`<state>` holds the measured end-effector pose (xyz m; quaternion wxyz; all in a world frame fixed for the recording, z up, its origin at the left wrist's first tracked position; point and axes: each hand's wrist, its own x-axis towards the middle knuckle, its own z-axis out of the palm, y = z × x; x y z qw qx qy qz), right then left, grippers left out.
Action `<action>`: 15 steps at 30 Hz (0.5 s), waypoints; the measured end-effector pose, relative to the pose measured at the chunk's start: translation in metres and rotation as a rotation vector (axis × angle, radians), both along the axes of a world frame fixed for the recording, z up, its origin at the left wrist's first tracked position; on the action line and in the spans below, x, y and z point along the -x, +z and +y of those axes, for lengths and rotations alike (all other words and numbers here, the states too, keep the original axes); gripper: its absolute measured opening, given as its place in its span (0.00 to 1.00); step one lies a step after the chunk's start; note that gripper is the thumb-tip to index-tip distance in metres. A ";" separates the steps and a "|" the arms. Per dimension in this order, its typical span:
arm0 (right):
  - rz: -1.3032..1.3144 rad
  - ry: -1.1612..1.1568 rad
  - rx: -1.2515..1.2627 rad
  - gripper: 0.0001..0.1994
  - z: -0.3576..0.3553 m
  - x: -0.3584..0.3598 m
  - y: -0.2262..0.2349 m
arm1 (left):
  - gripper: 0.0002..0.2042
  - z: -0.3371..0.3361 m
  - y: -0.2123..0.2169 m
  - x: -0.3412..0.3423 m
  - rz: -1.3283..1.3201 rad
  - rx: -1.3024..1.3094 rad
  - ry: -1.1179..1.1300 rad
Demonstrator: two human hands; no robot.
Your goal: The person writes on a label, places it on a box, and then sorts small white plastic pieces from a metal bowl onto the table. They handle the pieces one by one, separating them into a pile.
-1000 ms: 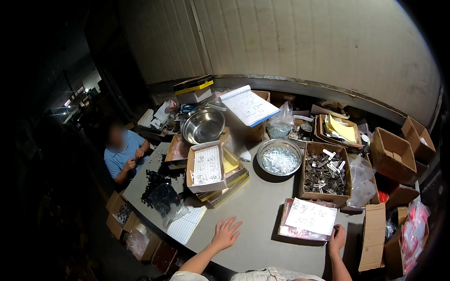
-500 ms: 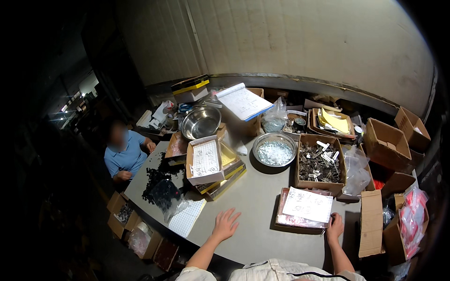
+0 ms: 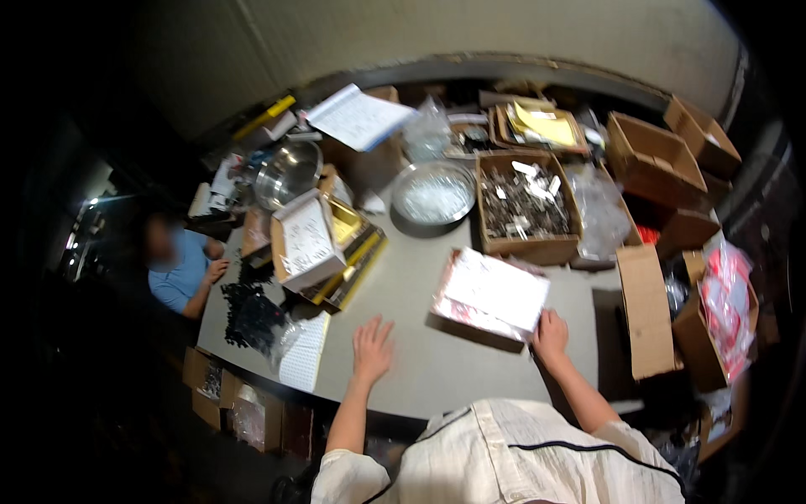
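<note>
Table [image 3: 437, 370] is seen closer and lower than half a second before, with more of the cream shirt [image 3: 504, 454] in view. Packet [image 3: 491, 294], topped with white paper, is kept at the table's right-middle. Its near corner is gripped by the right hand [image 3: 550, 336], as before. Left hand [image 3: 372, 349] is kept flat, fingers spread, holding nothing.

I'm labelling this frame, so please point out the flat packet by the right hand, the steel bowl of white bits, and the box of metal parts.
Flat packet [image 3: 494, 291], head view, white top sheet.
Steel bowl [image 3: 403, 214], head view, left rim.
Box of metal parts [image 3: 527, 249], head view, front wall.
</note>
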<state>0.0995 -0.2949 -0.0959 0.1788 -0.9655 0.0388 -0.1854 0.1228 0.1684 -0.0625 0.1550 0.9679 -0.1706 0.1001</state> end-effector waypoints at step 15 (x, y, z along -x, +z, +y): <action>0.057 -0.061 -0.591 0.15 -0.041 -0.039 0.064 | 0.27 -0.006 0.009 -0.006 0.089 0.054 0.045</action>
